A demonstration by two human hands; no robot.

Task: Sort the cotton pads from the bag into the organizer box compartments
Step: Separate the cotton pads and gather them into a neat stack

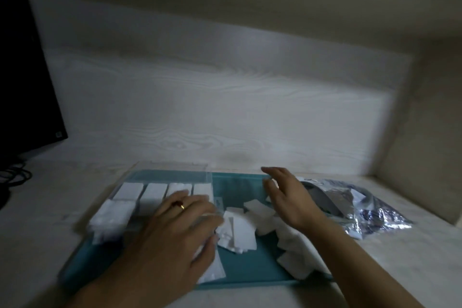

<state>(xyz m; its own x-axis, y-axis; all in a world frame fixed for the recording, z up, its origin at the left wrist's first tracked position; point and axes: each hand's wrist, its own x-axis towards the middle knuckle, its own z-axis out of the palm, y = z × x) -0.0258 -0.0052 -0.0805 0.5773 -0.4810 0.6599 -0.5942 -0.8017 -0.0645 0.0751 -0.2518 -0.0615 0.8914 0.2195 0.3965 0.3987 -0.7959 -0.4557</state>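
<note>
no legible text anywhere, print on the foil bag [370,212] too blurred to read

The pale wood-grain tabletop [250,112] looks smooth and matt, the teal mat [240,187] a dull cloth, the white square cotton pads [243,231] soft and fibrous, the clear plastic organizer box [175,172] faintly shiny, and the crinkled silvery plastic bag [375,215] glossy.
</note>
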